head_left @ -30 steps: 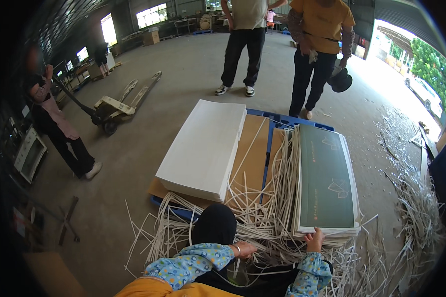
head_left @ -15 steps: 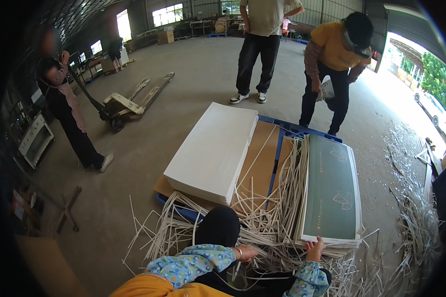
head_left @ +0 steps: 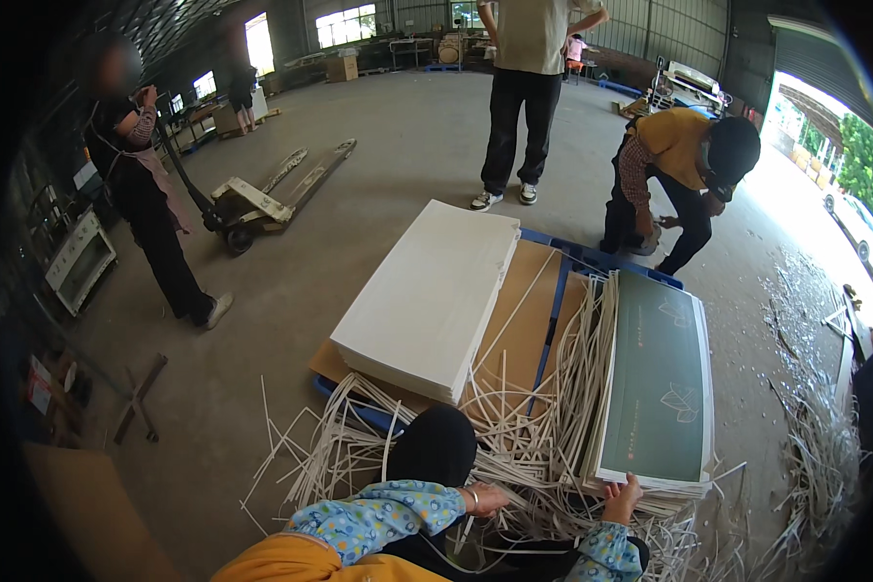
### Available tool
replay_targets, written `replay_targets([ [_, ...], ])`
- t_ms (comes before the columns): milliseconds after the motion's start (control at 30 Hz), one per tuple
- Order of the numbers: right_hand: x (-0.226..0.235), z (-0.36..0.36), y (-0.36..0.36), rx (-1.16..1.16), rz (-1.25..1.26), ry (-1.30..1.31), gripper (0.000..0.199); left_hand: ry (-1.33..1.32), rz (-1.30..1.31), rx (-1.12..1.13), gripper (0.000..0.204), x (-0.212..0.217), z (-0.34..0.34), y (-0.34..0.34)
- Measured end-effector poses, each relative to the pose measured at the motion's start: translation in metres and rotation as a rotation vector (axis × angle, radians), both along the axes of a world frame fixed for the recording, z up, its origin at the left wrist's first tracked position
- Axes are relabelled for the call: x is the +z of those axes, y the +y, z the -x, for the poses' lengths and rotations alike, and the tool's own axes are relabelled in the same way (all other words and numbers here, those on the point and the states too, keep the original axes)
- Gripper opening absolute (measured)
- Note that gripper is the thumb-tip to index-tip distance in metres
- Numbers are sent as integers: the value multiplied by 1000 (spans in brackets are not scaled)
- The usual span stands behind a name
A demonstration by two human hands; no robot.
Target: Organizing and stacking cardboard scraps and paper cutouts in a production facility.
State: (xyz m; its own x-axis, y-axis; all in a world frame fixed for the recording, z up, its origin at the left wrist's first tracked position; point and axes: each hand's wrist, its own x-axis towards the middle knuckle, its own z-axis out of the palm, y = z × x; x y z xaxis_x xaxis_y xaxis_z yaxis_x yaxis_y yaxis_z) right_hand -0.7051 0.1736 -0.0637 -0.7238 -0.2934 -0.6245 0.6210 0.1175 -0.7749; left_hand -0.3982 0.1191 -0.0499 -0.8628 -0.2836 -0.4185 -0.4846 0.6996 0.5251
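At the near end of the green-faced sheet stack (head_left: 655, 383), I see my right hand (head_left: 619, 498) has stayed clamped, fingers curled over its bottom edge, while my left hand (head_left: 482, 500), loosely closed, rests among white trim strips (head_left: 514, 436), so squaring-up looks unfinished.

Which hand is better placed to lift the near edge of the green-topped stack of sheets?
The right hand, probably. Its fingers already touch the near edge of the green-topped stack. The left hand lies apart from it, among the white paper strips.
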Motion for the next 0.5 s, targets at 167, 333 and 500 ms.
replay_targets([
  [167, 3, -4, -1, -13, 40, 20, 37, 40, 1, 23, 18, -12, -2, 1],
  [333, -1, -1, 1, -6, 45, 46, 39, 59, 2, 29, 19, -16, -2, 2],
  [500, -1, -2, -1, -18, 8, 41, 40, 71, 1, 8, 18, -16, -3, 0],
])
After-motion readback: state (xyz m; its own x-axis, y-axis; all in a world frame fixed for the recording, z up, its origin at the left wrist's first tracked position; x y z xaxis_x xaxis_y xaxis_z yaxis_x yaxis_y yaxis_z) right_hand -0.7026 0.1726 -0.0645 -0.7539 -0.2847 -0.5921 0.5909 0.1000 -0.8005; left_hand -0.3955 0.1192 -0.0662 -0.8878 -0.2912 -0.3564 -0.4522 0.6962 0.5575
